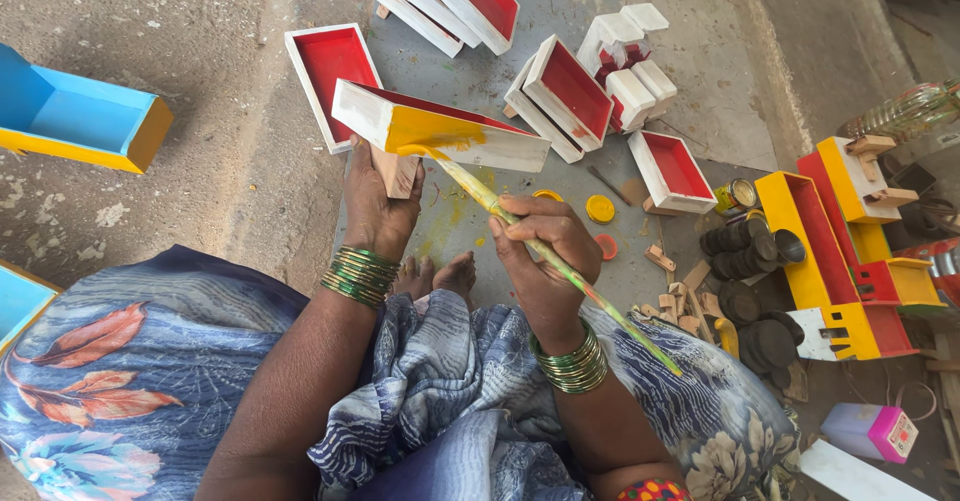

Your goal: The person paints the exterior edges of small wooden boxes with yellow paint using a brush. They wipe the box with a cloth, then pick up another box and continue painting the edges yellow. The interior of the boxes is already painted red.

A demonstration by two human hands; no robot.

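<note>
Gripping a wooden block under a long white tray, the left hand holds it tilted above the concrete floor, while the right hand pinches a paintbrush whose tip touches the tray's yellow-smeared side. Bare floor lies open to the left, toward a blue box. Red-lined white trays crowd just beyond, and yellow and red toy parts hem the right edge.

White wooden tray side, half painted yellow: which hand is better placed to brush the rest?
Right. The right hand already grips the paintbrush, bristles on the wet yellow patch of the tray; the left hand steadies it from below.
</note>
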